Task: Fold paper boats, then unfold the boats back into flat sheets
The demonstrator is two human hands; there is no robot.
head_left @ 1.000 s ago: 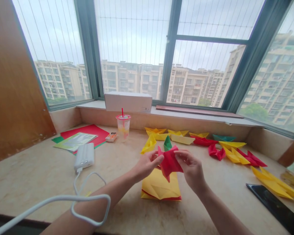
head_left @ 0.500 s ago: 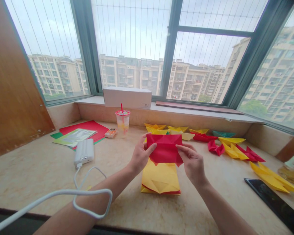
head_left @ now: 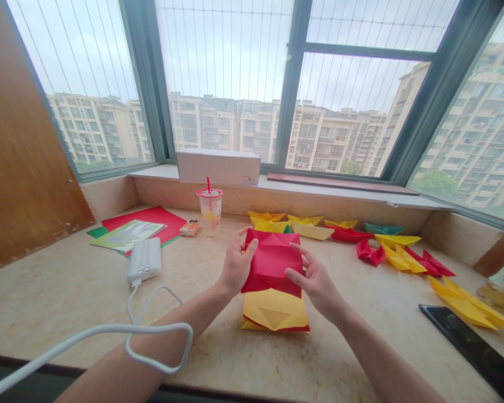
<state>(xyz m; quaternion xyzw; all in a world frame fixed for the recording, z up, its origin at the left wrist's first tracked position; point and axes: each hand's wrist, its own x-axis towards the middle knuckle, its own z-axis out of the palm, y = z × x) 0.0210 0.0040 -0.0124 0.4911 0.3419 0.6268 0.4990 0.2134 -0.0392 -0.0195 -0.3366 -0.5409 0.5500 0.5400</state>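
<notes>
A creased, partly folded sheet of red paper [head_left: 273, 266] is held up above the counter between my two hands. My left hand [head_left: 238, 262] grips its left edge, thumb on the front face and fingers behind. At the right edge, my right hand [head_left: 313, 279] has its thumb on the front and its fingertips by the upper side. Just below the red sheet lies a small stack of folded yellow paper [head_left: 273, 310] with a red layer showing between. The stack's far part is hidden by the red sheet.
Folded paper boats [head_left: 399, 258], yellow, red and green, line the back and right. A phone [head_left: 466, 347] lies at right. Left are a white power bank [head_left: 145, 260] with a looping cable [head_left: 159, 330], paper sheets [head_left: 163, 221] and a lidded cup with straw [head_left: 210, 210].
The red paper has opened out taller and shifted slightly left and down. My right hand has moved left with it, its thumb now lower on the front.
</notes>
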